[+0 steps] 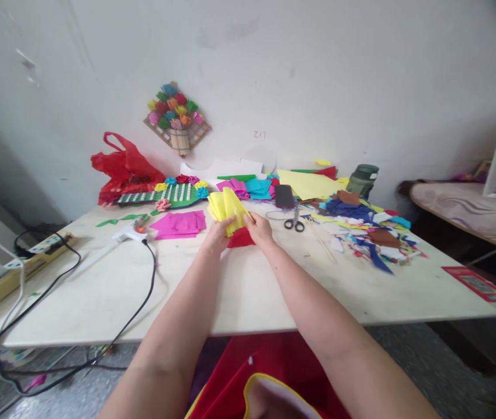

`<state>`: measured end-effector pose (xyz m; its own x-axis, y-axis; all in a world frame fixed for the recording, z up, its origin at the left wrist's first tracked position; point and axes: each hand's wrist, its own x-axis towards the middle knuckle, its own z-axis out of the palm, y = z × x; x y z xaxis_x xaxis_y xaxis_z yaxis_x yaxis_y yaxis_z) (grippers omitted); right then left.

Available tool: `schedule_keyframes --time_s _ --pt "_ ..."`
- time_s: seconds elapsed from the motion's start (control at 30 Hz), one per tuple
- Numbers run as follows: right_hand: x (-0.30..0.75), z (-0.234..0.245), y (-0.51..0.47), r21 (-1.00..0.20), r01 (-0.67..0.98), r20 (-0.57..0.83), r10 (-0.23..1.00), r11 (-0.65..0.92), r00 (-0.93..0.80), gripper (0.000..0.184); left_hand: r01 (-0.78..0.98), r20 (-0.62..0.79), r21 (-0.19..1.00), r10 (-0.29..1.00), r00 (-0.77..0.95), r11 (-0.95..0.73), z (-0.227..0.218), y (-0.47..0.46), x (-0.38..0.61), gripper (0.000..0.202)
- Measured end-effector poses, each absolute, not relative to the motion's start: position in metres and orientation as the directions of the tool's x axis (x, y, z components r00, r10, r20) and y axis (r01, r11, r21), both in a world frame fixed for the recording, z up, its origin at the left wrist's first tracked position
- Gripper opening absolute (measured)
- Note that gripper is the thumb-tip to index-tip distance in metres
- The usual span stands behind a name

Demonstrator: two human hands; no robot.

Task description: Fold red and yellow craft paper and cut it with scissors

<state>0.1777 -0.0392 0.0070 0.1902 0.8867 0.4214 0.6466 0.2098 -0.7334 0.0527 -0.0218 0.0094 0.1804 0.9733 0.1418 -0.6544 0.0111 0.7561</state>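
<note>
Both my hands hold a yellow crepe paper bundle above the middle of the table. My left hand grips its lower left side, and my right hand pinches its lower right edge. Just beneath it lies a piece of red paper, partly covered by the yellow one. Left of my left hand are magenta paper sheets. To the right of my right hand lie black-handled scissors and a thin wooden stick. A dark phone rests behind them.
A white glue gun with a black cord and a power strip occupy the left. A green board with paper flowers and a red bag stand behind. Paper scraps and a green bottle are at right.
</note>
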Motion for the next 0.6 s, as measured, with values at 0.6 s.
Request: schedule_keyframes --time_s 0.6 --pt "0.199 0.000 -0.023 -0.923 0.012 0.330 0.777 0.384 0.536 0.043 -0.692 -0.033 0.717 0.996 0.079 0.079 0.016 -0.021 0.048 0.045"
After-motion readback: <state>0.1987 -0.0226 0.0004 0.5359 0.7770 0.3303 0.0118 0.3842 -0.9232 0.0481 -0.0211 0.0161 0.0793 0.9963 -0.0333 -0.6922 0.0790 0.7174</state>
